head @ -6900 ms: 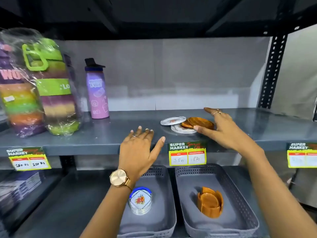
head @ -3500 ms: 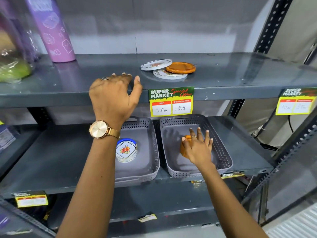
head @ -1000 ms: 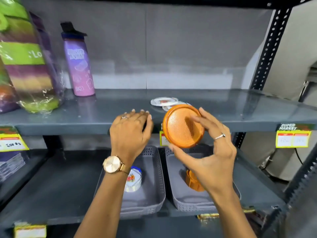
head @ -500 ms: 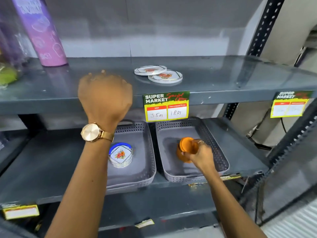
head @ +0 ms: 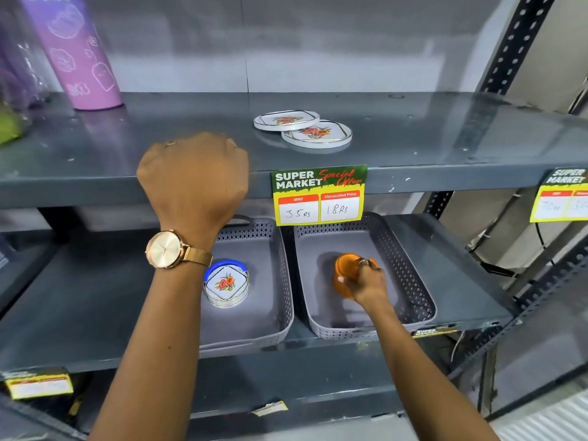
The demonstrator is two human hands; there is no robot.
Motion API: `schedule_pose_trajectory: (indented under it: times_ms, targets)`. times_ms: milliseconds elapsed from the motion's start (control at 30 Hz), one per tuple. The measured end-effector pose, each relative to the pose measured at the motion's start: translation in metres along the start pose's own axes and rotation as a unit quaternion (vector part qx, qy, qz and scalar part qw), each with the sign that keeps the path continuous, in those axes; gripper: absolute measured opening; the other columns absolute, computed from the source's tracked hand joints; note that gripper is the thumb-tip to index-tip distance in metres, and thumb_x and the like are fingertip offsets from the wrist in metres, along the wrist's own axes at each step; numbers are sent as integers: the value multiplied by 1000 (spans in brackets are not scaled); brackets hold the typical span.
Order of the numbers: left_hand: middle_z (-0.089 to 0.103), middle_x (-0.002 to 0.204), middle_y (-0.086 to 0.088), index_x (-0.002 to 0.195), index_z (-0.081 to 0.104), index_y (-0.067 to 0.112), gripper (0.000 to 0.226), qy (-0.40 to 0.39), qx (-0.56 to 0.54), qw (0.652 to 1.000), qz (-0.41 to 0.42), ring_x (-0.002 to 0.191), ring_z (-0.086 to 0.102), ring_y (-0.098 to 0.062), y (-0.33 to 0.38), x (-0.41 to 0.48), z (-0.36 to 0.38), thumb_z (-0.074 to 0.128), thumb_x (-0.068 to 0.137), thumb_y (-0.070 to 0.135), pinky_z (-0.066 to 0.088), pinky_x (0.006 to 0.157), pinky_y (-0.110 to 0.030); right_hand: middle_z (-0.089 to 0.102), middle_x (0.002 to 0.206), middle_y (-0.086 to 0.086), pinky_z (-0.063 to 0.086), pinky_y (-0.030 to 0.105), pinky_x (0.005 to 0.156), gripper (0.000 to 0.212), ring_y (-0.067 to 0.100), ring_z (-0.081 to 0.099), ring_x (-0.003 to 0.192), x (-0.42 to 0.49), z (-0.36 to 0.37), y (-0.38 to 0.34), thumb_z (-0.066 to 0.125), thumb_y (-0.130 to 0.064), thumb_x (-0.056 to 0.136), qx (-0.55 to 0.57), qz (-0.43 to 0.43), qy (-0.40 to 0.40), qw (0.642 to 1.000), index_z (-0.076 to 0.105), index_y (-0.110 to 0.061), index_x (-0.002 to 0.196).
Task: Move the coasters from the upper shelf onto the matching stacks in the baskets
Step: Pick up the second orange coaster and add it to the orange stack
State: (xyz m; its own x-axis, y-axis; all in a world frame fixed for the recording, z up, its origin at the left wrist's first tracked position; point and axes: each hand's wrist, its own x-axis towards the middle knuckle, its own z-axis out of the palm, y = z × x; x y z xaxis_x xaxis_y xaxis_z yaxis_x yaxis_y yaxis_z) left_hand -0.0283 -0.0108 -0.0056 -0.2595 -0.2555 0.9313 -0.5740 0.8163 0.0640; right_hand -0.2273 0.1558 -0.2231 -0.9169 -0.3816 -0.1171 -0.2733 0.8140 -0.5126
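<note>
Two white floral coasters (head: 286, 120) (head: 318, 135) lie overlapping on the upper shelf (head: 445, 138). Below, the left grey basket (head: 280, 313) holds a stack of white floral coasters (head: 226, 286) in a blue-topped holder. In the right grey basket (head: 413, 281) stands an orange coaster stack (head: 345, 272). My right hand (head: 366, 283) is down in that basket, fingers closed on the orange coaster on top of the stack. My left hand (head: 194, 183) grips the front edge of the upper shelf, fingers curled over it.
A purple bottle (head: 76, 58) and a plastic-wrapped bundle (head: 9, 122) stand at the upper shelf's left. A price tag (head: 318, 195) hangs on the shelf edge above the baskets. A perforated upright (head: 515, 43) rises at the right.
My right hand carried the orange coaster from in front of the upper shelf down into the right basket, onto the orange stack. My left hand stayed on the shelf edge.
</note>
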Motion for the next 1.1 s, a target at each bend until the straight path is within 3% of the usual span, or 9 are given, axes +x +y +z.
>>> schedule_pose_trajectory:
  times_ms: [100, 233, 367, 533, 633, 733, 833, 967, 1100]
  targets:
    - [56, 49, -7, 58, 63, 12, 32, 0, -2, 1000, -1, 47, 38, -27, 0, 0, 0, 53, 85, 23, 18, 56, -26, 53, 139, 14, 38, 37, 110, 48, 32, 35, 139, 3, 2, -2, 66, -35, 83, 18, 10, -7, 1000, 59, -14, 125]
    - [59, 51, -7, 60, 65, 13, 31, 2, -4, 1000, 5, 47, 47, -29, -1, 0, 0, 53, 86, 23, 17, 57, -25, 53, 137, 15, 35, 37, 112, 41, 35, 35, 137, 5, 2, -4, 64, -29, 86, 16, 10, -8, 1000, 60, -12, 124]
    - [61, 53, -6, 60, 65, 13, 31, 6, -7, 1000, 6, 48, 49, -30, -1, 0, -1, 52, 86, 23, 18, 57, -25, 43, 145, 18, 36, 38, 108, 49, 39, 35, 134, 10, 1, -1, 63, -27, 88, 33, 29, -10, 999, 52, -7, 132]
    - [63, 55, -6, 62, 67, 12, 32, 5, -17, 1000, 8, 50, 51, -30, -1, -1, 0, 50, 86, 24, 20, 56, -25, 23, 156, 17, 28, 41, 114, 51, 39, 22, 140, 7, 5, 1, 53, -29, 95, -13, 13, -3, 1000, 44, -4, 138]
    - [63, 55, -6, 62, 67, 12, 32, 1, -18, 1000, 6, 50, 50, -30, -2, -1, 0, 50, 86, 24, 20, 55, -25, 15, 160, 16, 8, 46, 121, 50, 36, 7, 148, 4, 14, 5, 40, -32, 100, -48, -4, -9, 999, 40, -7, 142]
    - [62, 54, -6, 62, 67, 12, 32, -1, -13, 1000, 4, 49, 49, -29, -1, 0, -1, 50, 86, 24, 19, 56, -25, -6, 163, 11, -9, 53, 118, 54, 32, -14, 149, -1, 19, 6, 25, -35, 103, -104, -5, -53, 993, 18, -14, 152]
    - [62, 55, -6, 63, 68, 12, 33, -6, -17, 1000, 4, 50, 50, -29, -2, -1, -1, 49, 86, 25, 20, 56, -25, -14, 162, 5, -17, 57, 113, 58, 29, -24, 147, -2, 16, 3, 15, -42, 102, -119, -3, -87, 989, 3, -19, 154]
    - [62, 55, -6, 64, 68, 12, 34, -19, -22, 1000, -2, 50, 51, -29, -2, 0, -4, 48, 87, 25, 21, 56, -25, -16, 162, 4, -15, 60, 114, 61, 32, -25, 146, -13, 4, -4, 16, -44, 102, -122, -6, -90, 988, -5, -19, 153]
    - [60, 52, -7, 63, 67, 12, 35, -28, -13, 999, 13, 51, 54, -30, -3, 1, -7, 50, 91, 23, 24, 54, -26, -13, 162, 8, -7, 51, 120, 70, 33, -21, 147, -52, -30, -31, 32, -40, 100, -94, -75, -46, 992, -6, -14, 153]
